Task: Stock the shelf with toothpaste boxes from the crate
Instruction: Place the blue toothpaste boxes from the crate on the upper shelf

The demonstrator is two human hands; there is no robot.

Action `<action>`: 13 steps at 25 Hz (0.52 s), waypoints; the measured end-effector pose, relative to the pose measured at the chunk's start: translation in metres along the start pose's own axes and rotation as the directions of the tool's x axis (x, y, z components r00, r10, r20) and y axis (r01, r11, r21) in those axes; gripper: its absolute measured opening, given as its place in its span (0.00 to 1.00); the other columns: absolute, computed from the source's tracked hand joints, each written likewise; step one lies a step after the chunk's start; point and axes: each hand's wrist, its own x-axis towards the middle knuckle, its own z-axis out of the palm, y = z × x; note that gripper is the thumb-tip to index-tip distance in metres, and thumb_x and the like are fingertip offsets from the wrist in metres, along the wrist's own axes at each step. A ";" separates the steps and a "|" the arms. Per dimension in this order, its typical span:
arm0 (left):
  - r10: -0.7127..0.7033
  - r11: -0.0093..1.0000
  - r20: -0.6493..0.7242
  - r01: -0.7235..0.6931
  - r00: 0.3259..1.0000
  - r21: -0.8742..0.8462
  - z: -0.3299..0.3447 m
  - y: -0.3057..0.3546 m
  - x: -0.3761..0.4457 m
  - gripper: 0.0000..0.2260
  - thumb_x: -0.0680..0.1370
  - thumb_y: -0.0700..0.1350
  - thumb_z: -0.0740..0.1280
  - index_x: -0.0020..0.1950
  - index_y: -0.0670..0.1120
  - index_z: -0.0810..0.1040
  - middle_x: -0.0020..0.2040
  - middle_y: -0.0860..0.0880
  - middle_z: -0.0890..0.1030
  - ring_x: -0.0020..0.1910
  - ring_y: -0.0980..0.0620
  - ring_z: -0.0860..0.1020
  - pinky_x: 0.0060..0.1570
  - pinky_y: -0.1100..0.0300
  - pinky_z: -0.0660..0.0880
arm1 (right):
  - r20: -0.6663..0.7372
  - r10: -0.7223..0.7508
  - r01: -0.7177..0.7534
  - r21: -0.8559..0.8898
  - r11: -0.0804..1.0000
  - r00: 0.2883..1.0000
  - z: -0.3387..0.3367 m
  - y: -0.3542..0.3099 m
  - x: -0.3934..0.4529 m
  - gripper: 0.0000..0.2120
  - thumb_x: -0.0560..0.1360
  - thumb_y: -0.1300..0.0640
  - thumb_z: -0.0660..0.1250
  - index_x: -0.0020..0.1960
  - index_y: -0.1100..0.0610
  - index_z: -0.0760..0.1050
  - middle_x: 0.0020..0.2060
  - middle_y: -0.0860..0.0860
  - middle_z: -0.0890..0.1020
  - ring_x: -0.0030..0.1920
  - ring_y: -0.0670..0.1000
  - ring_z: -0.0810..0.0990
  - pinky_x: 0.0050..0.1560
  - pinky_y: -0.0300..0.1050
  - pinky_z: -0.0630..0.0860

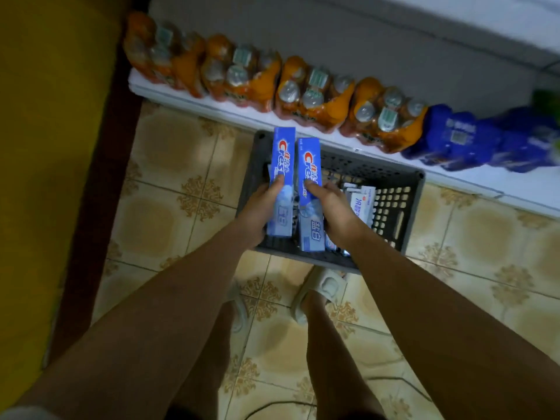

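Two bare legs stand on the patterned tile floor point(169, 165) at the near edge of the view, with a pale slipper point(322, 291) on the right foot just short of the crate. Both forearms reach forward over the dark grey plastic crate point(394, 207), which sits on the floor right against the low white shelf point(472, 180).

Each hand holds one blue Crest toothpaste box above the crate's near left part. The left hand point(257, 213) has its grip closed around the lower half of the left toothpaste box point(283, 165), thumb on the front face and fingers curled behind. The right hand point(335, 210) grips the right toothpaste box point(309, 177) the same way, thumb pressed on the printed face. The two boxes stand lengthwise side by side, nearly touching, their far ends pointing toward the shelf.

Inside the crate, to the right of the hands, lie more boxes, among them a white toothpaste box point(362, 204); how many remain is hard to tell, since the hands cover much of the inside.

Farther off, along the shelf, sit four shrink-wrapped packs of orange drink bottles point(306, 86), and to their right blurred blue bottle packs point(472, 137).
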 end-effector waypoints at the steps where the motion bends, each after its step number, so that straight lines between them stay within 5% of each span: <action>1: 0.021 0.999 0.028 -0.020 0.999 -0.050 0.001 0.016 -0.025 0.24 0.77 0.60 0.66 0.68 0.48 0.74 0.61 0.44 0.82 0.58 0.41 0.82 0.59 0.41 0.77 | 0.002 -0.026 0.026 -0.014 1.000 1.000 0.006 -0.015 -0.029 0.21 0.75 0.49 0.71 0.60 0.63 0.71 0.55 0.59 0.83 0.52 0.61 0.84 0.55 0.61 0.80; 4: 0.073 0.993 0.071 -0.066 0.995 -0.102 0.003 0.077 -0.118 0.23 0.78 0.54 0.68 0.70 0.44 0.73 0.62 0.43 0.81 0.60 0.42 0.80 0.57 0.46 0.78 | 0.011 -0.155 0.155 -0.170 0.973 0.988 0.027 -0.065 -0.125 0.17 0.74 0.48 0.73 0.52 0.56 0.69 0.50 0.53 0.83 0.44 0.51 0.85 0.40 0.46 0.81; 6: 0.120 0.988 0.116 -0.107 0.986 -0.109 -0.001 0.106 -0.171 0.20 0.79 0.48 0.67 0.69 0.41 0.72 0.61 0.43 0.82 0.58 0.44 0.81 0.51 0.53 0.81 | 0.049 -0.237 0.242 -0.244 0.939 0.970 0.039 -0.094 -0.181 0.21 0.71 0.51 0.75 0.55 0.58 0.69 0.49 0.50 0.83 0.42 0.45 0.84 0.35 0.37 0.79; 10: 0.191 0.982 0.193 -0.187 0.962 -0.041 -0.019 0.161 -0.263 0.15 0.77 0.40 0.69 0.63 0.42 0.76 0.53 0.47 0.85 0.49 0.49 0.84 0.44 0.57 0.80 | 0.193 -0.341 0.391 -0.423 0.817 0.920 0.064 -0.154 -0.276 0.25 0.70 0.59 0.77 0.59 0.59 0.67 0.49 0.52 0.83 0.39 0.45 0.83 0.32 0.36 0.78; 13: 0.257 0.965 0.244 -0.260 0.935 -0.024 -0.043 0.223 -0.319 0.17 0.74 0.43 0.72 0.61 0.45 0.76 0.49 0.46 0.85 0.43 0.51 0.85 0.39 0.56 0.80 | 0.319 -0.360 0.481 -0.600 0.640 0.877 0.076 -0.202 -0.334 0.25 0.70 0.61 0.77 0.58 0.62 0.67 0.49 0.55 0.83 0.42 0.51 0.83 0.41 0.47 0.82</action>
